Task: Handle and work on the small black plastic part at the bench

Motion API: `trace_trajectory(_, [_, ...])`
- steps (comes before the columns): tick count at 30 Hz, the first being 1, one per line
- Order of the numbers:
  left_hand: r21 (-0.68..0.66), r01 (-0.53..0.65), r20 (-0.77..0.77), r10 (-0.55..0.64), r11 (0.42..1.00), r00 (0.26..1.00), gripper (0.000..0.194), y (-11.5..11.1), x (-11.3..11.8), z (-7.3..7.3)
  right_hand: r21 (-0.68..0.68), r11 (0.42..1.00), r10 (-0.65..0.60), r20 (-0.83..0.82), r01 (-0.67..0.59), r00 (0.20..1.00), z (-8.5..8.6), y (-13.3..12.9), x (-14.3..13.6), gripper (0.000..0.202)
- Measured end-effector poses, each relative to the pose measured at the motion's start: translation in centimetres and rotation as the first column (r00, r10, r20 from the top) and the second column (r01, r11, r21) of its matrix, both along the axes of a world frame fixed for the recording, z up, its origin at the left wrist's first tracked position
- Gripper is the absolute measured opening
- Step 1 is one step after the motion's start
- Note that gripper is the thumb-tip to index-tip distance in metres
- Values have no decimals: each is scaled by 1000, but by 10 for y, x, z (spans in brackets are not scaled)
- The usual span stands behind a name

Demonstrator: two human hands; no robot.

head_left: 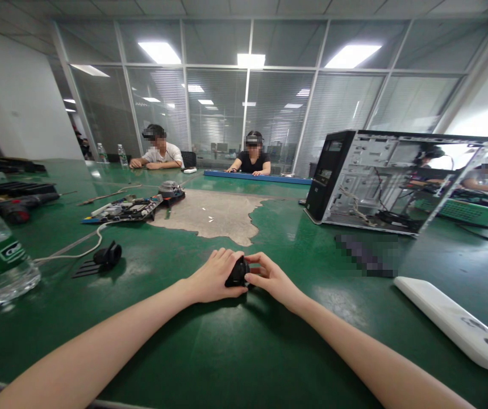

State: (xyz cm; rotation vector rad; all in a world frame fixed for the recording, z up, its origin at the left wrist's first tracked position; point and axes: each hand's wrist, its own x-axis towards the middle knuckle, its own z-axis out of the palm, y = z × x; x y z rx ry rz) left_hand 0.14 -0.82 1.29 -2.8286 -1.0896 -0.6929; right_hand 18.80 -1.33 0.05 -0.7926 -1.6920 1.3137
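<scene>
A small black rounded part (236,274) sits between my two hands just above or on the green table; its exact kind I cannot make out. My left hand (215,276) wraps over it from the left, fingers on top and thumb below. From the right, the thumb and fingers of my right hand (274,281) pinch its side. Further left on the table lies another black piece (108,255) with a curved ring and flat prongs. Part of the held piece is hidden by my fingers.
An open computer case (354,182) stands at right, with a white long device (452,321) nearer me. A circuit board (126,209), a power drill (26,205) and a water bottle (0,255) are at left. Two people sit across; others are at far right.
</scene>
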Motion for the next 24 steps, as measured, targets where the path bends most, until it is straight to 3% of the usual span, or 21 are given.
trace_trajectory(12, [1, -5, -1, 5, 1000, 1000, 61, 0, 0, -1, 29, 998, -46, -20, 47, 999, -1, 0, -2, 31])
trace_trajectory(16, [3, -1, -9, 1, 1000, 1000, 63, 0, 0, 0, -1, 1000, 7, -2, -7, 1000, 0, 0, 0, 35])
trace_trajectory(24, [-1, -3, 6, 3, 1000, 1000, 61, 0, 0, 0, -1, 1000, -20, -29, 20, 999, 0, -2, 0, 27])
